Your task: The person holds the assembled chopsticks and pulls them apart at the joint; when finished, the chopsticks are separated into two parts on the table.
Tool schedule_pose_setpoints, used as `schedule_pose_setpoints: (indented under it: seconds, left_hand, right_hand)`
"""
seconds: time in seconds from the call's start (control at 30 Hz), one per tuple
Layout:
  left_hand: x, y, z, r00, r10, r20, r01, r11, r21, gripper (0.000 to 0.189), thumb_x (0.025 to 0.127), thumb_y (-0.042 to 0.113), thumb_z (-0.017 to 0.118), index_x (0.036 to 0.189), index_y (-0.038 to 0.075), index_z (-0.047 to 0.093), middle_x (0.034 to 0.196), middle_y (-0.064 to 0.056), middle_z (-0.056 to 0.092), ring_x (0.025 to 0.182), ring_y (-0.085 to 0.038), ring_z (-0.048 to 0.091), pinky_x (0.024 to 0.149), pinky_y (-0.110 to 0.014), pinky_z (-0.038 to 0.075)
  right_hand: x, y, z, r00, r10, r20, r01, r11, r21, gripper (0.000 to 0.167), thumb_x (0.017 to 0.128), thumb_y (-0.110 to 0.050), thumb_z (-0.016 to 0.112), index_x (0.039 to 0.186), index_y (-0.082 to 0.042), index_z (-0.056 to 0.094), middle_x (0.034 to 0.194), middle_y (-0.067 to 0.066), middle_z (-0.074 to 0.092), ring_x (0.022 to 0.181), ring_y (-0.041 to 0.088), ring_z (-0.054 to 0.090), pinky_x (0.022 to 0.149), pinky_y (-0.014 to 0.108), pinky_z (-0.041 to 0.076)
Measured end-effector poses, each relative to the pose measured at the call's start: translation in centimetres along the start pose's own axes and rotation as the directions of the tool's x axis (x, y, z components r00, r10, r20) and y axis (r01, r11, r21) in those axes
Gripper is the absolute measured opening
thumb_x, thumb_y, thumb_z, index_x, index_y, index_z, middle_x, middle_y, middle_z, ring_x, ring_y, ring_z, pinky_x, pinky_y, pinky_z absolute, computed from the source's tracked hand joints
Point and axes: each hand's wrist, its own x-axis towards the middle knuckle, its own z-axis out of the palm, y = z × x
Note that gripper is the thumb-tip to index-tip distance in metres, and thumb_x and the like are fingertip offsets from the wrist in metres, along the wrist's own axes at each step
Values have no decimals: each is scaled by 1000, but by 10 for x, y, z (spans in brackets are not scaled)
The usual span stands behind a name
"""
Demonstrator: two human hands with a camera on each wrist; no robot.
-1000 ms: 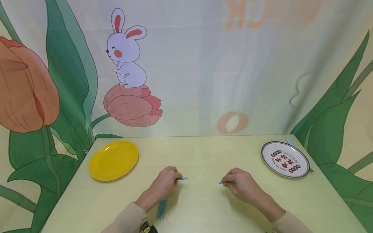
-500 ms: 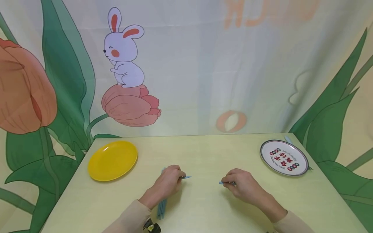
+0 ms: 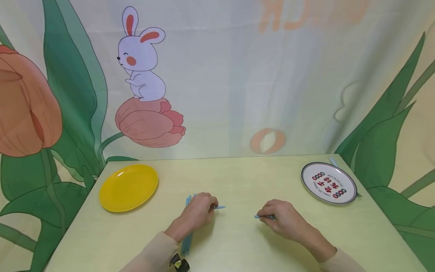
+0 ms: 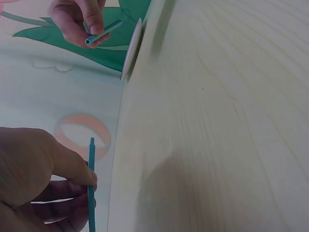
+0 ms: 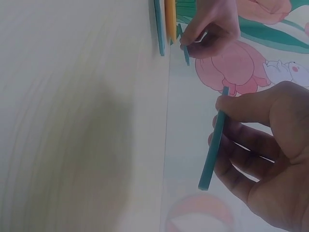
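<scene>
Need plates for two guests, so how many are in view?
2: on the table, the yellow plate lies far left and the patterned white plate far right. Any stacked underneath would be hidden.

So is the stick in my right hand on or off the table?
Off: your right hand pinches the stick, both clear of the table in the left wrist view.

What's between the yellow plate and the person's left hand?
In the head view: blue sticks, partly hidden by the left hand, then bare table up to the yellow plate.
</scene>
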Motion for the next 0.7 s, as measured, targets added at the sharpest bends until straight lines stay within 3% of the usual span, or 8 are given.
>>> schedule_pose_setpoints:
  seconds: [0.23,0.7]
  left_hand:
    - [3,1,3,1000,-4,9,4,1000,16,14,81,-4,67,85,7,75,79,-1,69,73,-13,61,69,-25,52]
    - [11,-3,13,1000,-15,24,15,1000,-9,12,83,-1,67,89,6,76,80,-2,69,75,-11,61,70,-23,52]
  right_hand:
    - [-2,-3,-1,999,14,43,-16,999,37,13,78,-3,78,88,-13,78,82,-6,71,74,3,62,62,19,52]
    - [-6,-9,-1,998,-24,54,21,998,54,14,78,-3,78,87,-13,78,82,-7,72,76,2,64,63,17,53]
